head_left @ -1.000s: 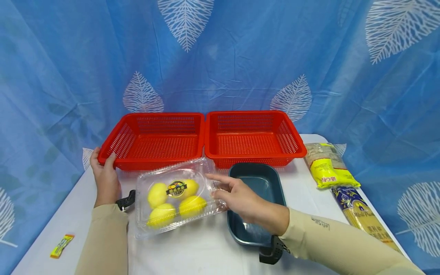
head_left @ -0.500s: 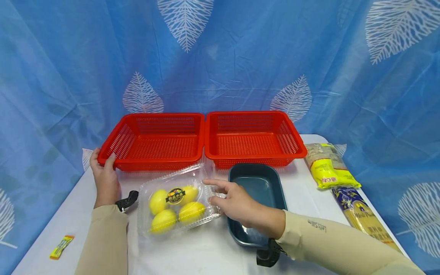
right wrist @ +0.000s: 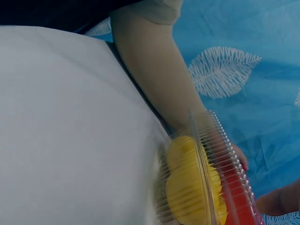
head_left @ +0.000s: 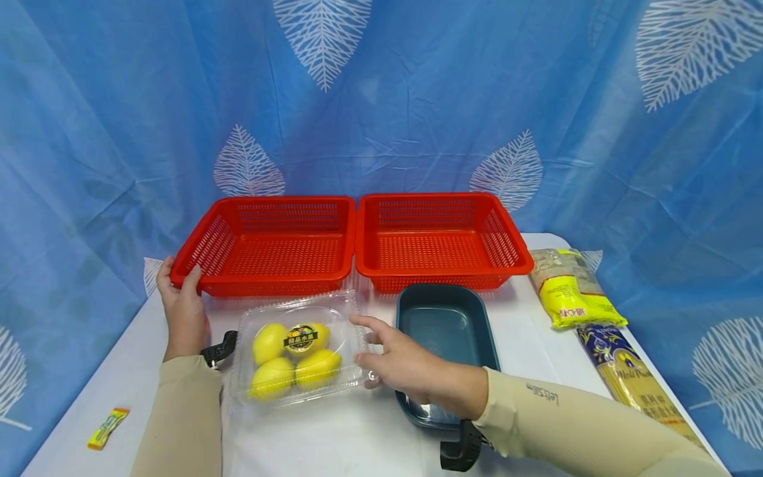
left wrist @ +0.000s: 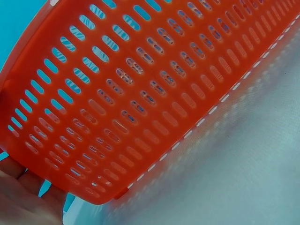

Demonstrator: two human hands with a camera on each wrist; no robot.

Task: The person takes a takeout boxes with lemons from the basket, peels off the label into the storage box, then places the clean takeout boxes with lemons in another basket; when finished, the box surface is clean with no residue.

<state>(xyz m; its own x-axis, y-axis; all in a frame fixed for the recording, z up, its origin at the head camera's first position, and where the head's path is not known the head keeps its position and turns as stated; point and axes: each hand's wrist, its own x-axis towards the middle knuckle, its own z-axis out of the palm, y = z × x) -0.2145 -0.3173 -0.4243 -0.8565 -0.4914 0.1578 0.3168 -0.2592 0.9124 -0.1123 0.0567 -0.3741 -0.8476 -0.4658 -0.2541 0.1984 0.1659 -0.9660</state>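
My left hand [head_left: 185, 311] grips the near left corner of the left red plastic basket [head_left: 277, 286], thumb over the rim; the left wrist view shows fingers at the slotted wall [left wrist: 136, 103]. In front of that basket lies a clear plastic clamshell box [head_left: 352, 308] with several yellow lemons [head_left: 271, 379] and a round fruit label [head_left: 301, 338] on its lid. At the box's right end is my right hand [head_left: 405, 361], thumb and forefinger spread apart. The right wrist view shows the box [right wrist: 206, 173] on the white cloth, with a finger [right wrist: 279, 201] close to its ridged edge.
A second red basket [head_left: 441, 270] adjoins the first. Partly under my right forearm sits a dark blue tray [head_left: 447, 288]. A yellow-labelled bag [head_left: 572, 291] and a noodle pack [head_left: 638, 391] lie along the right table edge. A small yellow sachet [head_left: 108, 428] lies front left.
The lemon box has come down and toward me, lying flatter. My right hand has loosened its grip at the box's right end and shifted slightly left. My left hand has stayed put.
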